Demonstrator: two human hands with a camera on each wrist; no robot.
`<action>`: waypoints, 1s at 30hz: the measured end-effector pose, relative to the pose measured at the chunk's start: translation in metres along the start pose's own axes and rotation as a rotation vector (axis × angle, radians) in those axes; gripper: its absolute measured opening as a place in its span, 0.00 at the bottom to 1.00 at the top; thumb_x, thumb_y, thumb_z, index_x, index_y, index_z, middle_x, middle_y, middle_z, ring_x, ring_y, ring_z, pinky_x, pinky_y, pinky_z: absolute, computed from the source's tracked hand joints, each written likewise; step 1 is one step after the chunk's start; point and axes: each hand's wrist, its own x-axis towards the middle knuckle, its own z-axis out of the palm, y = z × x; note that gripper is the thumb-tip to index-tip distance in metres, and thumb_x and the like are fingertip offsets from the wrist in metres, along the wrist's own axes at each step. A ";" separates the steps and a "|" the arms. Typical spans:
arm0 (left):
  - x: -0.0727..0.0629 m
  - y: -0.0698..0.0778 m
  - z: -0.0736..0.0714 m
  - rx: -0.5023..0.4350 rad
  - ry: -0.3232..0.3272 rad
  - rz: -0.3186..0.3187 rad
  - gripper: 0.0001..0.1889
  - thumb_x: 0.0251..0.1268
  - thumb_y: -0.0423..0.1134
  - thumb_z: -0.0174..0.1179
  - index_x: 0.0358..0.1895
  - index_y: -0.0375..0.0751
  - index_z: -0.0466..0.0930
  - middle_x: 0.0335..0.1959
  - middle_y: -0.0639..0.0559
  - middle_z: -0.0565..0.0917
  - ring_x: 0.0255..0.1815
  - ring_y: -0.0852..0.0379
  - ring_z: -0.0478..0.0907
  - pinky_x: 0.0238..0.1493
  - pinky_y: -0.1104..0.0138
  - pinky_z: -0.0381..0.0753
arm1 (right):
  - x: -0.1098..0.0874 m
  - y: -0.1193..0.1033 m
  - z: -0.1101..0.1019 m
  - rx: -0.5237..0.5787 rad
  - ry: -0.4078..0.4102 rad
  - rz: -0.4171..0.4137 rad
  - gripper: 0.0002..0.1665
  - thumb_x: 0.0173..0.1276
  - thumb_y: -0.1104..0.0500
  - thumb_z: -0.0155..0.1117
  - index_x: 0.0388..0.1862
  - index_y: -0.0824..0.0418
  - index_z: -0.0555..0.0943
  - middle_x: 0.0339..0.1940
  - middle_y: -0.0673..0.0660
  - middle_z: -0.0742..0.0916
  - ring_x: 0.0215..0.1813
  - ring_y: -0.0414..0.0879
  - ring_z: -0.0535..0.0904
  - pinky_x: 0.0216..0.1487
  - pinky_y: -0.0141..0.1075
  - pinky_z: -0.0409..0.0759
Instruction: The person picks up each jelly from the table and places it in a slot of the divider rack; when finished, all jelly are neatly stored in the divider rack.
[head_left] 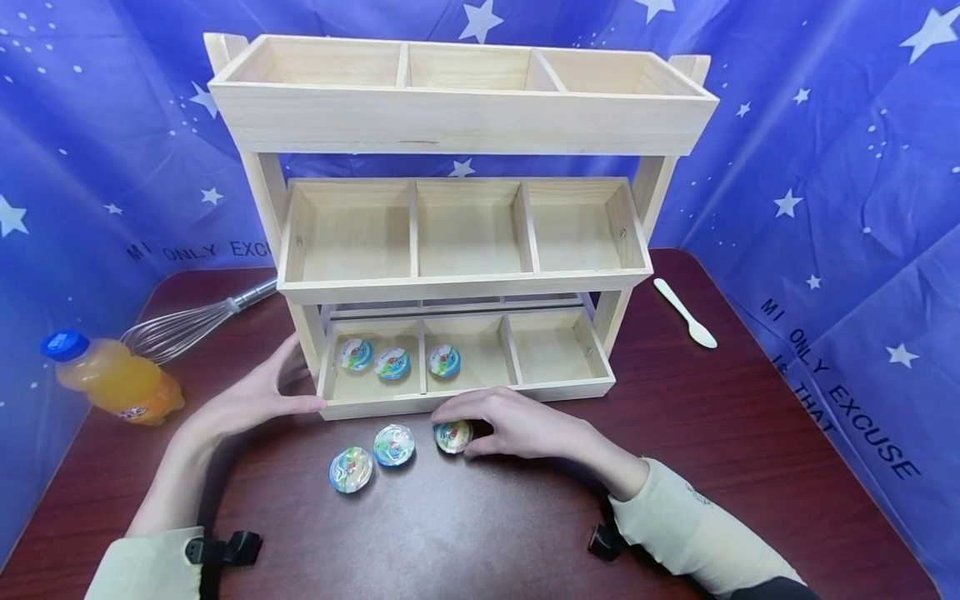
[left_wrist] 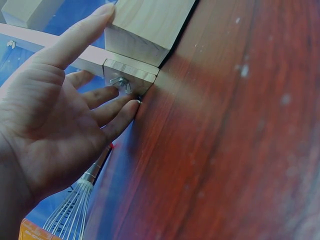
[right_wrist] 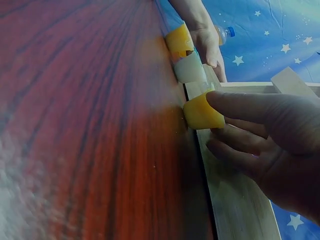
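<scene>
I have the right hand [head_left: 517,423] pinching a round, yellow, foil-lidded cup [right_wrist: 201,114], apparently mid-pickup; the left hand [head_left: 255,398], fingers apart, sits by the pale wooden tiered rack [head_left: 465,121]. Next likely calls for a lift.

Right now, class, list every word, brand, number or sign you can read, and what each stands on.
"MI ONLY EXC…": left curtain, cut off by the wooden rack
"MI ONLY EXCUSE": right curtain
"Is THAT": right curtain, below
Too blurred or small to read: orange-drink bottle label, cup lids
</scene>
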 end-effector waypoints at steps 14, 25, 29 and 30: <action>0.000 0.000 0.000 0.002 0.000 -0.006 0.60 0.62 0.42 0.73 0.84 0.69 0.33 0.84 0.40 0.55 0.82 0.34 0.57 0.62 0.86 0.65 | 0.001 0.001 0.002 -0.013 -0.004 0.007 0.32 0.64 0.56 0.76 0.67 0.57 0.81 0.66 0.50 0.85 0.72 0.44 0.77 0.75 0.39 0.73; -0.001 0.000 0.000 -0.004 -0.001 0.005 0.60 0.63 0.41 0.73 0.84 0.68 0.33 0.84 0.39 0.55 0.81 0.34 0.57 0.62 0.86 0.65 | 0.001 0.002 0.004 0.006 -0.021 0.049 0.33 0.63 0.55 0.77 0.67 0.56 0.81 0.67 0.51 0.84 0.72 0.44 0.77 0.76 0.38 0.72; -0.001 0.000 0.000 -0.003 0.001 0.005 0.60 0.62 0.41 0.73 0.84 0.67 0.33 0.83 0.38 0.57 0.81 0.34 0.57 0.62 0.86 0.65 | 0.001 0.001 0.003 0.003 -0.026 0.069 0.34 0.62 0.54 0.78 0.67 0.55 0.81 0.67 0.50 0.84 0.71 0.43 0.78 0.75 0.39 0.73; -0.001 0.001 0.000 -0.002 0.001 0.004 0.60 0.62 0.41 0.73 0.84 0.67 0.34 0.83 0.38 0.57 0.82 0.34 0.57 0.62 0.86 0.65 | 0.001 0.000 0.003 0.005 -0.027 0.072 0.34 0.62 0.54 0.78 0.68 0.55 0.81 0.67 0.50 0.84 0.71 0.43 0.78 0.74 0.39 0.74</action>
